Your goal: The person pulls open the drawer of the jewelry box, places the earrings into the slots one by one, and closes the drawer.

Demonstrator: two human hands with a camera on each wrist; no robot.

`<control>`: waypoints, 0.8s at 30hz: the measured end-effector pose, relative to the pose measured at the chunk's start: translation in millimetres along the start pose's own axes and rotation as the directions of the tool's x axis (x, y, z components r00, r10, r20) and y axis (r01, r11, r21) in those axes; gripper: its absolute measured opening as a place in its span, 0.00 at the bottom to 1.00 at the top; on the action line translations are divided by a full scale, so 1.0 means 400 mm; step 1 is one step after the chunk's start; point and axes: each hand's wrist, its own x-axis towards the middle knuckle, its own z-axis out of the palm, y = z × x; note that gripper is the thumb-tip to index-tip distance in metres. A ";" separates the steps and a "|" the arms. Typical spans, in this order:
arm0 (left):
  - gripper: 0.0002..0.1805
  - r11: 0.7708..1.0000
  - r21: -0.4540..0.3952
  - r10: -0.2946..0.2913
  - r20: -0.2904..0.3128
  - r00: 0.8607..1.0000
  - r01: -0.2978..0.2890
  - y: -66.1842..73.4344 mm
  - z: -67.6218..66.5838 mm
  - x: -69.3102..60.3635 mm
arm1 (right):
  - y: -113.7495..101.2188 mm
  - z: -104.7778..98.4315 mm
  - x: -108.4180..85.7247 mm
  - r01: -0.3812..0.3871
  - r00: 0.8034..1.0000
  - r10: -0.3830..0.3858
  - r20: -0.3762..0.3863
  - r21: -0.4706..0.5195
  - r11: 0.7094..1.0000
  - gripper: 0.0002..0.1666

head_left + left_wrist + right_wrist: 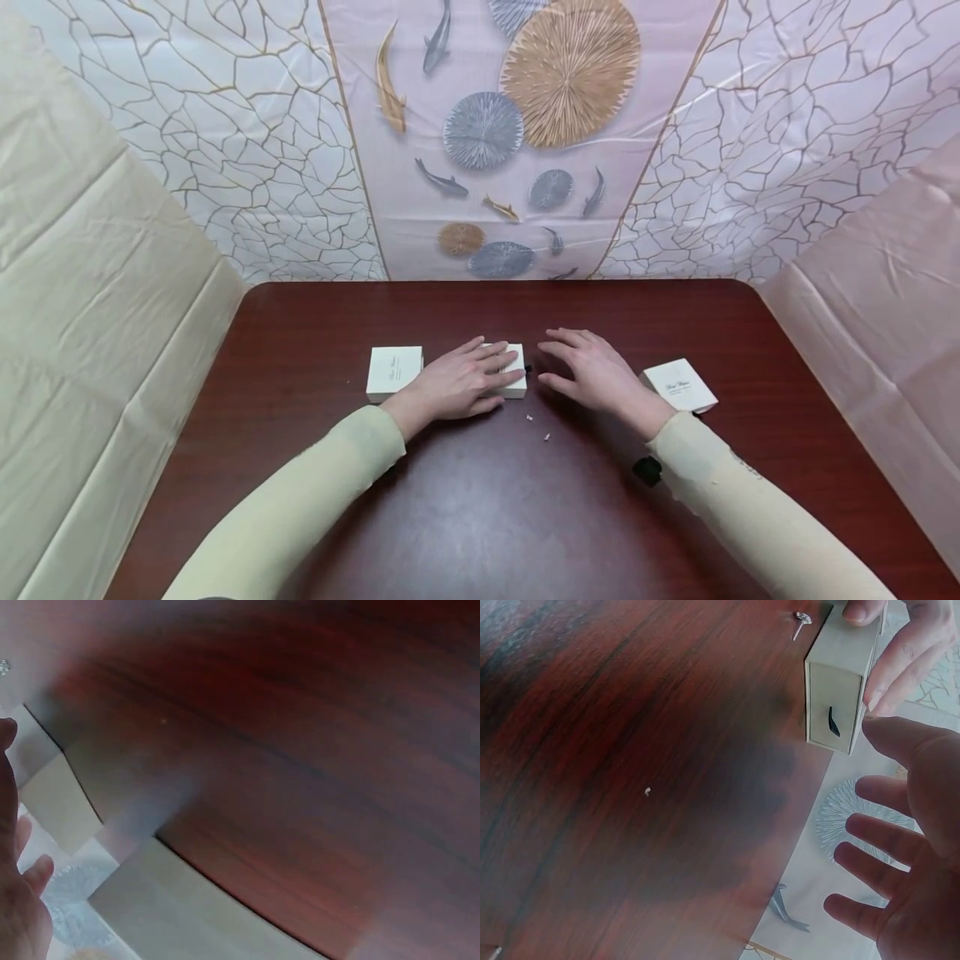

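My left hand [465, 383] rests over a small white box [513, 388], fingers stretched across its lid. In the right wrist view the thumb [861, 610] touches the box's side wall. A black pull tab [833, 722] sticks out of the box's end. Just right of it hovers my right hand [592, 372], fingers loosely extended and holding nothing. A tiny stud earring [802, 625] lies beside the box. Another tiny pale piece [647, 792] lies apart on the table; its kind is unclear. The left wrist view is blurred.
A second white box [392, 372] sits left of my left hand. A third white box [680, 384] lies turned at an angle beside my right wrist. The dark red wooden table [465, 517] meets a patterned curtain [480, 200] at its far edge.
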 end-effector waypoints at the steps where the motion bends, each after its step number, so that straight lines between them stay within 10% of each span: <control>1: 0.29 1.000 -0.003 0.007 -0.005 1.000 -0.007 -0.001 0.003 -0.001 | -0.001 0.001 0.001 0.001 1.000 -0.001 0.001 0.001 1.000 0.32; 24: 0.29 0.999 -0.031 0.039 -0.082 0.996 -0.042 -0.010 0.030 -0.011 | 0.007 -0.003 0.019 0.002 0.999 -0.003 0.040 0.022 1.000 0.27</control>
